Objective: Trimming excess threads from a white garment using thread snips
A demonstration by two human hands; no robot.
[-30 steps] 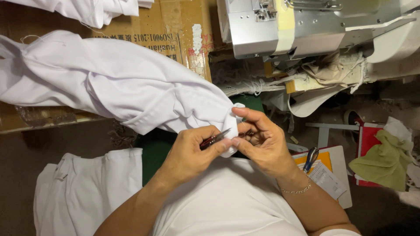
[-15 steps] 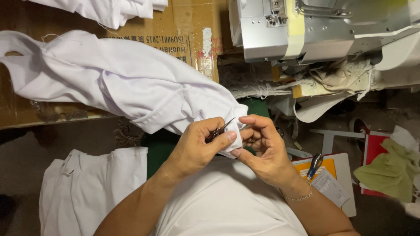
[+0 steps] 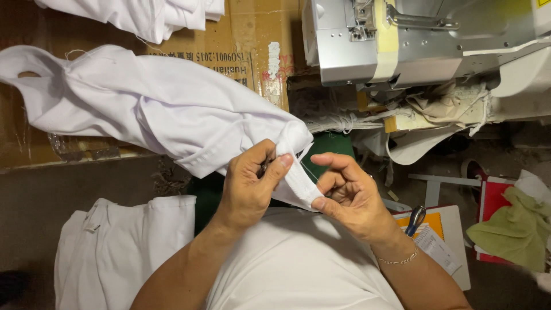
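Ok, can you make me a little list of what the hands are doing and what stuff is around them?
left hand: pinches the white garment, with a small dark tool between the fingers
right hand: holds the ribbed edge of the garment by its fingertips
thread: a thin white strand runs between the two hands
above: grey sewing machine
lower left: folded white cloth
right: green rag, notepad with a pen
behind: cardboard box

ahead: sewing machine (image 3: 402, 46) blocks | left: cardboard box (image 3: 241, 46) close | right: floor gap before green cloth (image 3: 511, 229)
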